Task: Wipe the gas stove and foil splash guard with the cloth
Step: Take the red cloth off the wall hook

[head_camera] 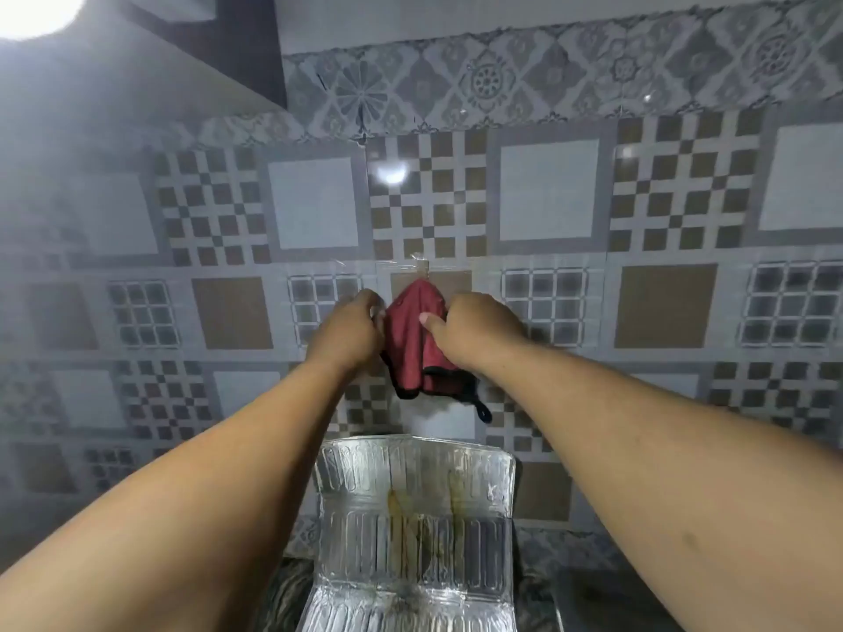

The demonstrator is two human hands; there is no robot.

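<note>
A dark red cloth with a black edge hangs against the tiled wall from a clear stick-on hook. My left hand pinches the cloth's left edge. My right hand grips its right side, thumb pressed onto the fabric. Below stands the silver foil splash guard, upright and folded, with yellow-brown grease streaks down its middle panel. The gas stove itself is hidden below the frame.
The patterned grey and brown tiled wall fills the view behind the hands. A dark countertop shows at the foot of the foil guard. A bright lamp glares at the top left.
</note>
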